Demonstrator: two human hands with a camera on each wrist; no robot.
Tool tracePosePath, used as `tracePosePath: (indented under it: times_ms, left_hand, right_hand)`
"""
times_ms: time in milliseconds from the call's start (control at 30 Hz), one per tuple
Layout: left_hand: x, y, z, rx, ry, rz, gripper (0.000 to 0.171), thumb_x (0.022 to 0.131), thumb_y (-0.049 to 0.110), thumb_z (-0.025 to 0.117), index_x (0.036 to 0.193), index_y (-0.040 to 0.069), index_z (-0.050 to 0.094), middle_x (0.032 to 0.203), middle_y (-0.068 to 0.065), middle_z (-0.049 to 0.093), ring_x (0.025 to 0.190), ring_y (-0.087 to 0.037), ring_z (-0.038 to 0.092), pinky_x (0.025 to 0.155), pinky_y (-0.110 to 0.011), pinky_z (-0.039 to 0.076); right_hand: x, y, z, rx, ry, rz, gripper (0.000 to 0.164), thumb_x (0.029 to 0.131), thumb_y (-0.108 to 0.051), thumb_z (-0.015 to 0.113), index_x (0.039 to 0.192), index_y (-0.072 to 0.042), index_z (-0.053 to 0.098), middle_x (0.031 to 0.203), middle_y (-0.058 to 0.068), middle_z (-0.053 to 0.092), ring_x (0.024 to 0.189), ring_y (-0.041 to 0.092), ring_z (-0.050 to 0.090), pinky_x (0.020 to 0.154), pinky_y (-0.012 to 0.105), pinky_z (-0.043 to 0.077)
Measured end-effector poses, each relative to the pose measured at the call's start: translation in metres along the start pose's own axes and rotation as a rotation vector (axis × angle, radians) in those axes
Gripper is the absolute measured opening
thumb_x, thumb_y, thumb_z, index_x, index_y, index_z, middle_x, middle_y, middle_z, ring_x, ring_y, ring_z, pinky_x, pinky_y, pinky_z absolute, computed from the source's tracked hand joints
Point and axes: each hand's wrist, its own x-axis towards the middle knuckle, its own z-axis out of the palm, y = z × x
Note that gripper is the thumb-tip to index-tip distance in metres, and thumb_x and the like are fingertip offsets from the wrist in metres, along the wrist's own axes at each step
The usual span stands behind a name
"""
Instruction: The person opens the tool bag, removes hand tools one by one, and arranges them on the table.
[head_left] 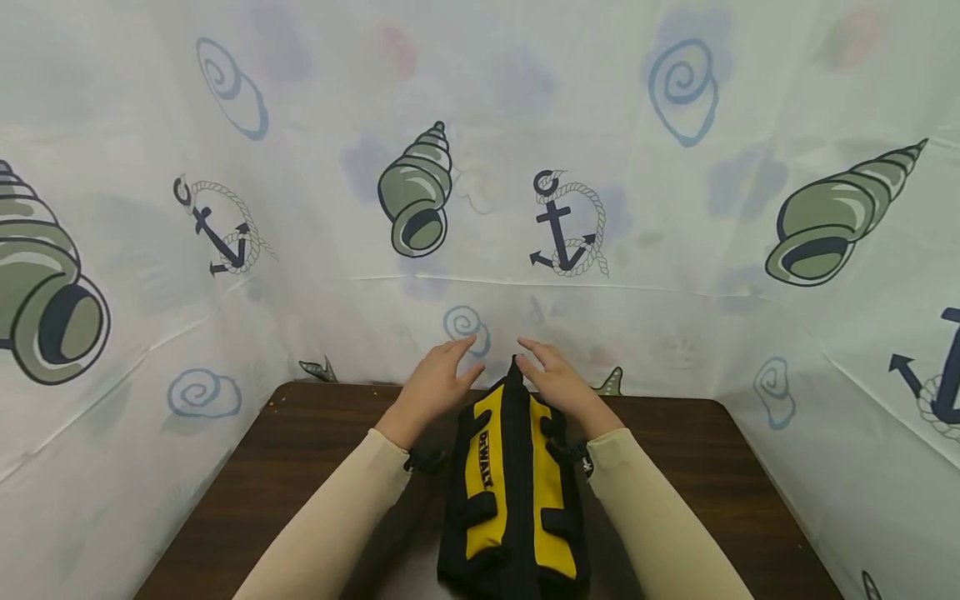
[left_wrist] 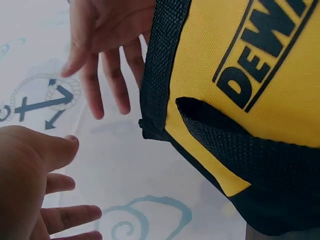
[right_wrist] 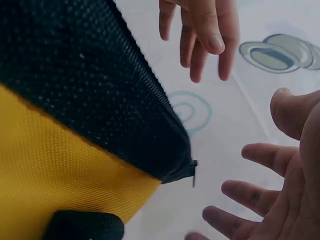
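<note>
A yellow and black DeWalt tool bag (head_left: 517,492) sits on the table, its long black zipper strip facing up. In the head view my left hand (head_left: 433,385) hovers by the bag's far left end, fingers spread and relaxed. My right hand (head_left: 564,387) is over the far right end, fingers extended. Both wrist views show the hands apart from the bag's end, holding nothing: the left hand (left_wrist: 30,175) and the right hand (right_wrist: 275,190). A small zipper pull (right_wrist: 194,170) sticks out at the tip of the bag. Black strap loops (left_wrist: 240,145) run along its sides.
The dark wood-grain table (head_left: 300,492) has rounded far corners. Behind and beside it hangs a white sheet (head_left: 495,100) printed with shells and anchors, close to the table's far edge. A dark band (head_left: 427,461) is at the left wrist.
</note>
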Motion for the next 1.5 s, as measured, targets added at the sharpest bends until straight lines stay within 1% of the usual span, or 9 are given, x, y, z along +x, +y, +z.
tracePosePath:
  times_ms: [167, 300, 433, 600, 833, 967, 1100, 1300, 1500]
  left_hand:
    - [0.015, -0.001, 0.014, 0.015, -0.041, 0.033, 0.06, 0.112, 0.038, 0.065, 0.165, 0.015, 0.05, 0.16, -0.014, 0.061, 0.146, -0.034, 0.06, 0.124, -0.052, 0.046]
    - [0.023, 0.001, 0.028, 0.069, -0.122, 0.086, 0.057, 0.113, 0.03, 0.063, 0.165, 0.012, 0.049, 0.158, -0.015, 0.061, 0.145, -0.034, 0.061, 0.123, -0.051, 0.048]
    - [0.034, 0.002, 0.041, 0.055, -0.2, 0.166, 0.057, 0.113, 0.02, 0.061, 0.167, 0.008, 0.045, 0.159, -0.016, 0.06, 0.146, -0.034, 0.06, 0.123, -0.05, 0.047]
    - [0.057, 0.0, 0.049, -0.184, -0.309, 0.189, 0.054, 0.117, 0.016, 0.051, 0.169, 0.01, 0.04, 0.161, -0.013, 0.059, 0.149, -0.033, 0.057, 0.125, -0.051, 0.045]
    - [0.072, -0.009, 0.064, -0.479, -0.422, 0.23, 0.037, 0.12, 0.015, 0.043, 0.152, 0.012, 0.061, 0.146, -0.01, 0.067, 0.136, -0.026, 0.066, 0.117, -0.046, 0.054]
    - [0.079, -0.013, 0.069, -0.509, -0.415, 0.226, 0.028, 0.119, 0.014, 0.047, 0.136, 0.011, 0.068, 0.13, -0.009, 0.073, 0.119, -0.026, 0.071, 0.104, -0.041, 0.06]
    - [0.087, -0.019, 0.072, -0.445, -0.367, 0.23, 0.02, 0.116, 0.017, 0.055, 0.123, 0.013, 0.073, 0.117, -0.007, 0.077, 0.1, -0.019, 0.069, 0.093, -0.035, 0.058]
    - [0.095, -0.027, 0.077, -0.383, -0.407, 0.225, 0.016, 0.115, 0.017, 0.057, 0.115, 0.015, 0.072, 0.112, -0.023, 0.073, 0.068, -0.015, 0.057, 0.067, -0.027, 0.049]
    - [0.099, -0.025, 0.08, -0.459, -0.422, 0.155, 0.015, 0.114, 0.012, 0.058, 0.114, 0.013, 0.073, 0.104, -0.01, 0.073, 0.071, -0.019, 0.071, 0.068, -0.029, 0.061]
  right_hand:
    - [0.008, 0.009, 0.003, 0.028, -0.001, 0.023, 0.056, 0.119, -0.03, 0.049, 0.172, -0.018, 0.036, 0.175, 0.019, 0.035, 0.158, 0.045, 0.042, 0.126, 0.065, 0.039]
    - [0.01, 0.016, 0.01, 0.039, 0.0, 0.041, 0.054, 0.118, -0.025, 0.052, 0.17, -0.017, 0.04, 0.174, 0.017, 0.04, 0.148, 0.041, 0.057, 0.11, 0.053, 0.057]
    - [0.01, 0.021, 0.018, -0.011, 0.02, 0.046, 0.053, 0.117, -0.022, 0.053, 0.169, -0.013, 0.043, 0.168, 0.02, 0.042, 0.141, 0.04, 0.062, 0.104, 0.049, 0.06]
    - [0.016, 0.025, 0.019, -0.065, 0.093, 0.029, 0.045, 0.115, -0.018, 0.057, 0.159, -0.006, 0.056, 0.146, 0.022, 0.052, 0.125, 0.038, 0.066, 0.1, 0.049, 0.06]
    - [0.018, 0.03, 0.026, -0.036, 0.203, 0.069, 0.021, 0.111, -0.016, 0.065, 0.129, -0.008, 0.073, 0.13, 0.016, 0.066, 0.113, 0.032, 0.07, 0.093, 0.047, 0.062]
    - [0.018, 0.031, 0.028, 0.013, 0.229, 0.102, 0.014, 0.11, -0.014, 0.066, 0.122, -0.009, 0.073, 0.118, 0.013, 0.073, 0.1, 0.027, 0.074, 0.082, 0.041, 0.063]
    - [0.018, 0.028, 0.027, 0.059, 0.246, 0.116, 0.014, 0.109, -0.013, 0.069, 0.12, -0.009, 0.075, 0.111, 0.012, 0.074, 0.086, 0.022, 0.074, 0.071, 0.034, 0.06]
    - [0.015, 0.024, 0.031, -0.061, 0.301, 0.088, 0.015, 0.108, -0.016, 0.07, 0.118, -0.012, 0.082, 0.113, 0.009, 0.078, 0.065, 0.017, 0.06, 0.058, 0.03, 0.048]
    - [0.012, 0.023, 0.035, -0.117, 0.366, 0.058, 0.016, 0.11, -0.017, 0.068, 0.116, -0.012, 0.082, 0.11, 0.008, 0.081, 0.066, 0.015, 0.06, 0.059, 0.03, 0.047]
